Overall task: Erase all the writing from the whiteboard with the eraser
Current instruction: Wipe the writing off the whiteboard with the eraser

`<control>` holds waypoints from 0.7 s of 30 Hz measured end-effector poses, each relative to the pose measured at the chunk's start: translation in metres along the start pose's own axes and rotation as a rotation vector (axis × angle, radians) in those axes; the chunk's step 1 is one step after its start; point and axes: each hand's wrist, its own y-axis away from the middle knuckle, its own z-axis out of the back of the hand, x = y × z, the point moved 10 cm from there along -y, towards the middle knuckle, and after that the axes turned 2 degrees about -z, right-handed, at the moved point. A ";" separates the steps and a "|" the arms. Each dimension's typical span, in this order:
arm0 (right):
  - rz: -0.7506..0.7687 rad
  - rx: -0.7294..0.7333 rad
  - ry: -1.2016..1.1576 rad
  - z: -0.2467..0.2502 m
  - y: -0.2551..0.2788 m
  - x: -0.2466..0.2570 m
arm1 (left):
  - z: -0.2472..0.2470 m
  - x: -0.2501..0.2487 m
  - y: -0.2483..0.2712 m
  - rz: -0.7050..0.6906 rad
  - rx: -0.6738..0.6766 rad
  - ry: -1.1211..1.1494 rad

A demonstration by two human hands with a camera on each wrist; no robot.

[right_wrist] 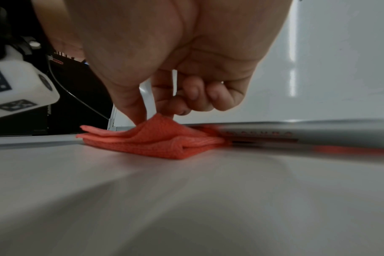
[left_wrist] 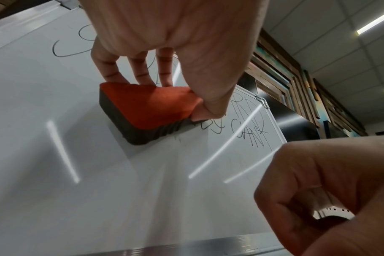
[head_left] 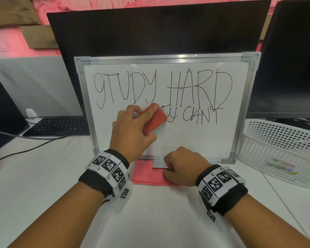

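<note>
A whiteboard (head_left: 195, 140) with an aluminium frame leans upright against a dark monitor. Black writing reads "STUDY HARD" (head_left: 161, 86) on top and "...EY CAN'T" (head_left: 195, 115) below. My left hand (head_left: 132, 129) grips a red eraser (head_left: 155, 120) with a dark felt base (left_wrist: 140, 131) and presses it flat on the board at the left end of the lower line. The board's lower area shows only faint smears. My right hand (head_left: 183, 167) rests at the board's bottom edge, its thumb and forefinger pinching a folded red cloth (right_wrist: 156, 138) on the table.
A white perforated plastic basket (head_left: 283, 149) stands at the right. A black keyboard (head_left: 57, 126) and cables lie left of the board. Another dark monitor (head_left: 290, 59) stands at the right and a screen edge at the far left. The white table (head_left: 150, 212) stretches in front.
</note>
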 end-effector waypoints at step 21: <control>0.011 -0.018 -0.008 0.000 0.000 -0.002 | -0.013 -0.012 0.003 -0.060 0.105 -0.008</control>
